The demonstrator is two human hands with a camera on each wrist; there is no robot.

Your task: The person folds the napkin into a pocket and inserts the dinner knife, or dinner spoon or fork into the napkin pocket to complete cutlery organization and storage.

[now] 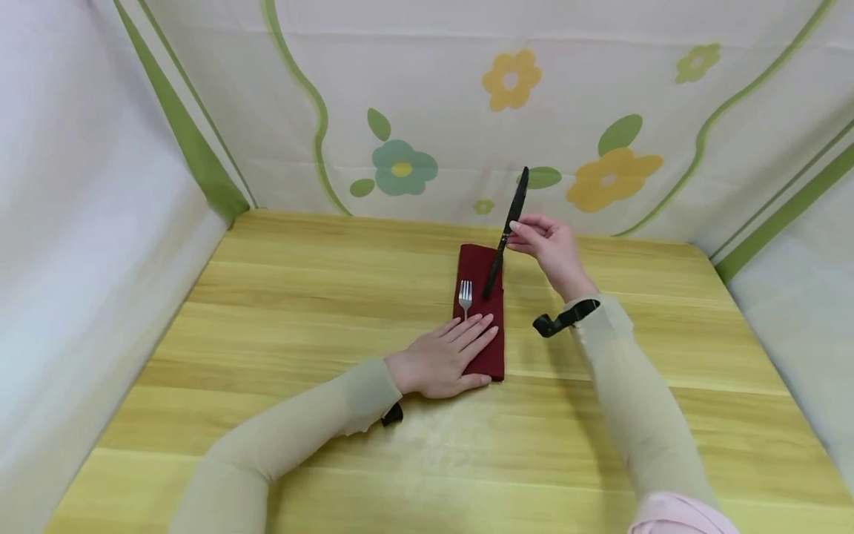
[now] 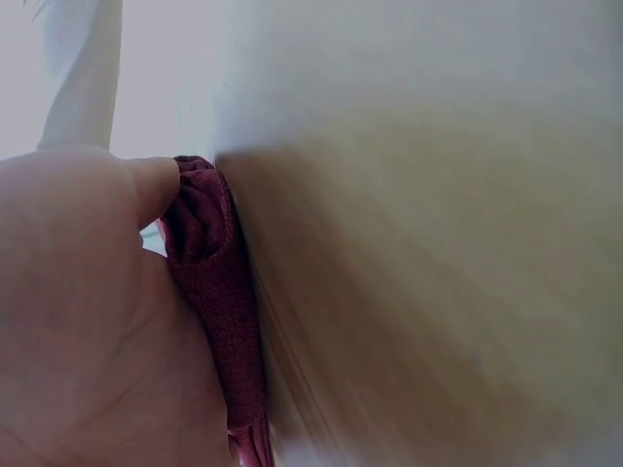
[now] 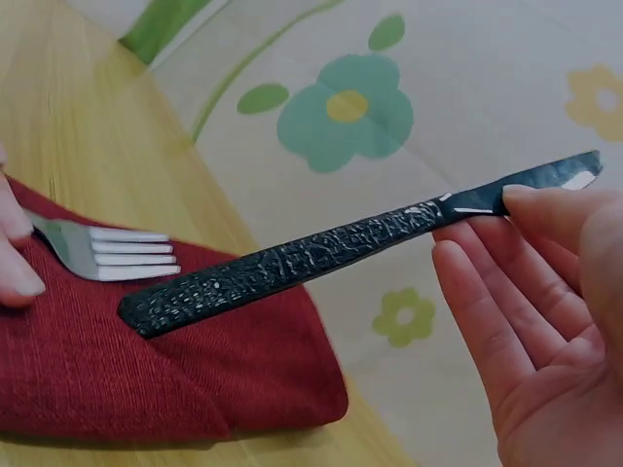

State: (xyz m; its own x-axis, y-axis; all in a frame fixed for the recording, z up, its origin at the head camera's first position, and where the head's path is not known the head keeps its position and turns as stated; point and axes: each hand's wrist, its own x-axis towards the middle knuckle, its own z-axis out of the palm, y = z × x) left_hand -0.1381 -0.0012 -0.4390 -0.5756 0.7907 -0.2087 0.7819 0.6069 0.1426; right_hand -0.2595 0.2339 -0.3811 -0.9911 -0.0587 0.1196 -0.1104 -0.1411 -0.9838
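A folded dark red napkin (image 1: 491, 356) lies lengthwise on the wooden table. On it rests a silver fork (image 1: 465, 293), tines pointing away; its handle is hidden beneath my left hand (image 1: 443, 360), which lies flat with fingers spread over the napkin. The left wrist view shows the napkin's rolled edge (image 2: 219, 292) beside the palm. My right hand (image 1: 550, 248) pinches a black table knife (image 1: 514, 211) near the base of its blade, between thumb and fingers. The knife tilts above the napkin's far part, textured handle (image 3: 292, 258) downward; in the right wrist view the handle end appears close to the fork tines.
The wooden table (image 1: 300, 297) spreads around the napkin. A white cloth wall with printed flowers (image 1: 405, 169) rises at its back edge, with white cloth (image 1: 87, 222) on the left side too. A black wrist strap (image 1: 567, 317) sits on the right forearm.
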